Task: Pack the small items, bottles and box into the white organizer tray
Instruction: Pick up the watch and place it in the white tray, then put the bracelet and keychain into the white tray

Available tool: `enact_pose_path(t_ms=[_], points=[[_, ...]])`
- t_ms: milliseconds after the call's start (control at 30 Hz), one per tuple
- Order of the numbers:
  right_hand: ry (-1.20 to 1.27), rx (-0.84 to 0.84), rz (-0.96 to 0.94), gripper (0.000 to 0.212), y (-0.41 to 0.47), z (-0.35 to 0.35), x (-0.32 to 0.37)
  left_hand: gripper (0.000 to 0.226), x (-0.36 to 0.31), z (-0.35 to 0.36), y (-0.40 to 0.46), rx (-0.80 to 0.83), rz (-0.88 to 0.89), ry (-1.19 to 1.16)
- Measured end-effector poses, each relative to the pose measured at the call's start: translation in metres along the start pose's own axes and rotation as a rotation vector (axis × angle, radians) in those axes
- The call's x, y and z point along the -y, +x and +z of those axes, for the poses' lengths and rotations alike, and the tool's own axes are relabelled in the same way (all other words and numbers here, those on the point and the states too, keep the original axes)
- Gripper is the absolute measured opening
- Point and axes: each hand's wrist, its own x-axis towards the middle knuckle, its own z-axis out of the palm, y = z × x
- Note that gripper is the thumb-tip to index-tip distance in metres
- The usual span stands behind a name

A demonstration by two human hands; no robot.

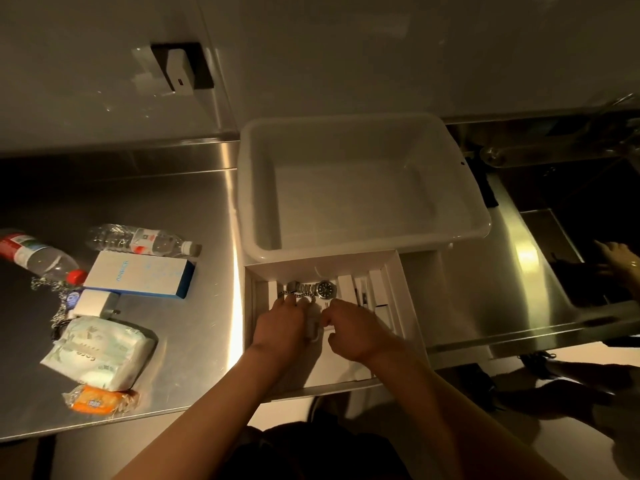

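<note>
At frame centre, our left hand [282,318] and right hand [349,329] met over the tray [398,299], fingers curled on a small white case [313,327] between them. A watch [317,289] lay just above, near the tray's upper wall. The tub [363,188] touched the tray's top edge. Left of the tray, open counter [207,209] ran to the box [138,278], two bottles [145,241] and tissue pack [100,355].

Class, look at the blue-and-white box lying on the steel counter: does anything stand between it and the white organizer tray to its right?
Nothing visible does. Bare steel counter lies between the box and the tray. A clear bottle lies behind the box, a white charger in front-left, both off that path.
</note>
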Motion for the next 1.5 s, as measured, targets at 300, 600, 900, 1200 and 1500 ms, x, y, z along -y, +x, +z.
enact_pose_path(t_ms=[300,600,900,1200,1500], points=[[0.143,-0.128,-0.066,0.027,0.013,-0.01,0.038,0.042,0.027,-0.045,-0.039,-0.275,0.141,-0.072],[0.167,-0.373,-0.147,0.037,0.033,-0.024,0.123,0.037,0.097,-0.071,-0.076,-0.515,0.113,-0.112],[0.108,-0.422,-0.198,0.041,0.066,0.004,0.224,0.035,0.214,-0.081,-0.121,-0.486,-0.111,-0.109],[0.122,-0.184,-0.236,0.04,0.119,0.077,0.305,0.033,0.331,-0.068,-0.164,-0.445,-0.295,-0.169],[0.083,-0.193,-0.326,0.045,0.143,0.125,0.349,0.03,0.401,-0.039,-0.172,-0.36,-0.304,-0.285]])
